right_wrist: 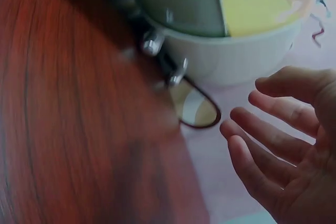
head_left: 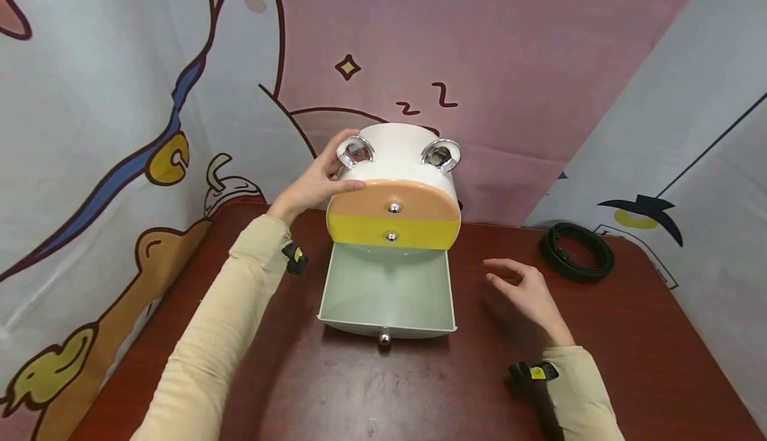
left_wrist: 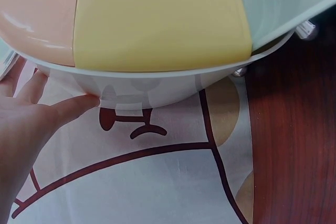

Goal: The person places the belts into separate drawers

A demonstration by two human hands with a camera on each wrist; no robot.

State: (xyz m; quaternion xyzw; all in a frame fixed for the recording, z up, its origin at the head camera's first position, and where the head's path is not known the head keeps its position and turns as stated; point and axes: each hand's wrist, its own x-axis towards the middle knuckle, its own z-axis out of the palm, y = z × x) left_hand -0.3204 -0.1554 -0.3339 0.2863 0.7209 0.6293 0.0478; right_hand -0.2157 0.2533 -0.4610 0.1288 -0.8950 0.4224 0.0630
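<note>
A small white drawer box with two shiny ear-like rings on top stands on the table. Its orange drawer front and yellow drawer front are closed, each with a silver knob. The pale green bottom drawer is pulled far out, with nothing inside it. My left hand holds the box's upper left side, thumb by the front rim and fingers near the left ring. To the right of the drawer, my right hand hovers apart from the box, holding nothing, its fingers loosely bent in the right wrist view.
A coiled black belt lies at the back right of the dark red wooden table. Close behind the table hangs a pink and white cartoon-printed cloth, which also runs along both sides.
</note>
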